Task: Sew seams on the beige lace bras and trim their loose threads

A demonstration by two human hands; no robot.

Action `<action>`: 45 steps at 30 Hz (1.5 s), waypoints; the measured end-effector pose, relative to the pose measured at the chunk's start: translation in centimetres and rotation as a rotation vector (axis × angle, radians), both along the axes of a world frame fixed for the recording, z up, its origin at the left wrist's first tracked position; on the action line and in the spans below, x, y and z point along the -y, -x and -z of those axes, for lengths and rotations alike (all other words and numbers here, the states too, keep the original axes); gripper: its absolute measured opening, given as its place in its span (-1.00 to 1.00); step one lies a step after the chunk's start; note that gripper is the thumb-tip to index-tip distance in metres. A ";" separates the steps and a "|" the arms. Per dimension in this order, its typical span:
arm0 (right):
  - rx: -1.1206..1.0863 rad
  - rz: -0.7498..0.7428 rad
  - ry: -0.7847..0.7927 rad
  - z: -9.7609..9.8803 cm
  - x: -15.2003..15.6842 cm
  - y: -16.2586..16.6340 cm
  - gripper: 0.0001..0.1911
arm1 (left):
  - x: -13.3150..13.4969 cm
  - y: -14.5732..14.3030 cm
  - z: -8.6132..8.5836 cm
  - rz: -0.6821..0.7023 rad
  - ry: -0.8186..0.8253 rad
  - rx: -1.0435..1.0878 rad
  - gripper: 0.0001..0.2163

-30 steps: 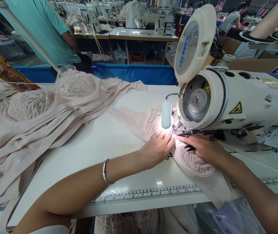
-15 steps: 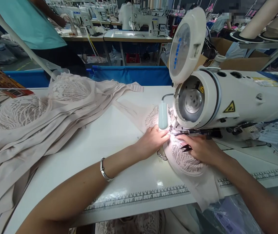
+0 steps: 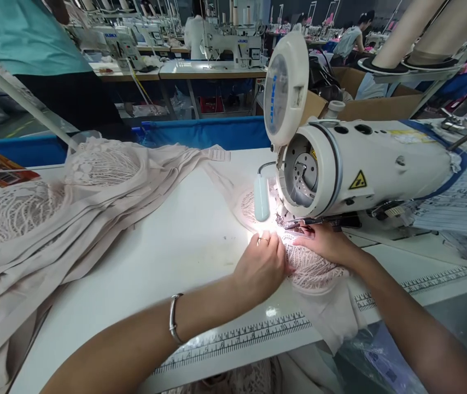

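A pale pink bra (image 3: 313,267) with lace-patterned cups lies under the needle area of a white sewing machine (image 3: 340,164). My left hand (image 3: 263,265) is closed on the bra's edge just left of the lit needle area, fingers bunched. My right hand (image 3: 326,243) is on the other side, over the lace cup. Between its thumb and forefinger are what look like small thread snips (image 3: 304,232), pointing toward the needle; glare blurs their tips. The needle itself is lost in the glare beside the pale green lamp (image 3: 262,198).
More pale bras (image 3: 102,164) are heaped along the table's left side. A printed ruler strip (image 3: 233,342) follows the front edge. Thread cones (image 3: 401,33) stand at upper right. A person in a turquoise top (image 3: 24,38) stands beyond the table at left.
My left hand has drawn back toward me and turned knuckles up. The dark snips blades, lower in my right hand before, now point nearer the needle. The view has shifted slightly right.
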State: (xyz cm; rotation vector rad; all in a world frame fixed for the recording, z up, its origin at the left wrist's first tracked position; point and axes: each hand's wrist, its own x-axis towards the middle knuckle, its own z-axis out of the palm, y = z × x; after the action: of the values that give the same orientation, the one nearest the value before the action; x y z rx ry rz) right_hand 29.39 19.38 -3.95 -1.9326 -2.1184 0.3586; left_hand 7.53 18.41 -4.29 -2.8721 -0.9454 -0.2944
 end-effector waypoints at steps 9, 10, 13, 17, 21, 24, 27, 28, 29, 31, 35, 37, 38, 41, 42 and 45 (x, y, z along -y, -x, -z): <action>0.092 -0.005 -0.102 0.4 0.6 -0.1 -0.87 | 0.5 -0.1 1.4 0.000 -0.087 -0.046 -0.52; 0.108 -0.007 -0.106 0.3 0.7 0.1 -0.87 | 0.4 -0.1 1.4 0.004 -0.090 -0.048 -0.52; 0.053 -0.054 -0.122 -0.2 0.8 0.5 -0.82 | 0.2 0.1 1.2 0.021 -0.096 -0.070 -0.55; -0.032 -0.003 -0.066 -0.6 0.5 0.8 -0.72 | 0.0 0.2 0.9 0.047 -0.099 -0.122 -0.56; -0.048 0.062 -0.102 -0.3 0.0 0.5 -0.65 | 0.0 0.3 0.8 0.034 -0.108 -0.127 -0.56; -0.054 0.062 -0.168 0.4 -0.2 0.0 -0.65 | 0.0 0.3 1.0 0.035 -0.122 -0.117 -0.56; 0.010 0.073 -0.202 1.0 -0.1 -0.4 -0.74 | 0.1 0.3 1.1 0.043 -0.140 -0.117 -0.56; 0.046 0.063 -0.231 1.2 0.0 -0.5 -0.77 | 0.1 0.3 1.2 0.044 -0.141 -0.118 -0.55; 0.084 0.047 -0.266 1.3 0.2 -0.6 -0.79 | 0.1 0.3 1.2 0.044 -0.140 -0.115 -0.55; 0.142 -0.010 -0.317 1.4 0.5 -0.6 -0.81 | 0.1 0.3 1.3 0.038 -0.129 -0.090 -0.56; 0.167 -0.254 -0.276 0.4 1.1 -0.5 -0.65 | -0.3 0.4 1.5 0.034 -0.099 -0.003 -0.60; 0.210 -0.361 -0.243 -0.4 1.4 -0.4 -0.43 | -0.4 0.5 1.5 0.043 -0.093 0.011 -0.60; 0.239 -0.387 -0.237 -0.7 1.5 -0.3 -0.35 | -0.5 0.6 1.5 0.050 -0.092 0.011 -0.60; 0.295 -0.410 -0.262 -1.1 1.5 -0.2 -0.29 | -0.7 0.7 1.4 0.072 -0.088 0.013 -0.60; 0.297 -0.414 -0.273 -1.0 1.5 -0.2 -0.29 | -0.8 0.8 1.4 0.078 -0.086 0.014 -0.60; 0.280 -0.425 -0.309 -0.6 1.4 -0.2 -0.30 | -1.2 1.1 1.3 0.094 -0.093 0.024 -0.60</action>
State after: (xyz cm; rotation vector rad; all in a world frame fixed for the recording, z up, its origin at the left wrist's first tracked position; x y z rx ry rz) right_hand 29.59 18.00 -3.39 -1.4233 -2.5798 -0.1730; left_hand 6.40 19.64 -5.61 -2.8386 -0.7794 -0.3714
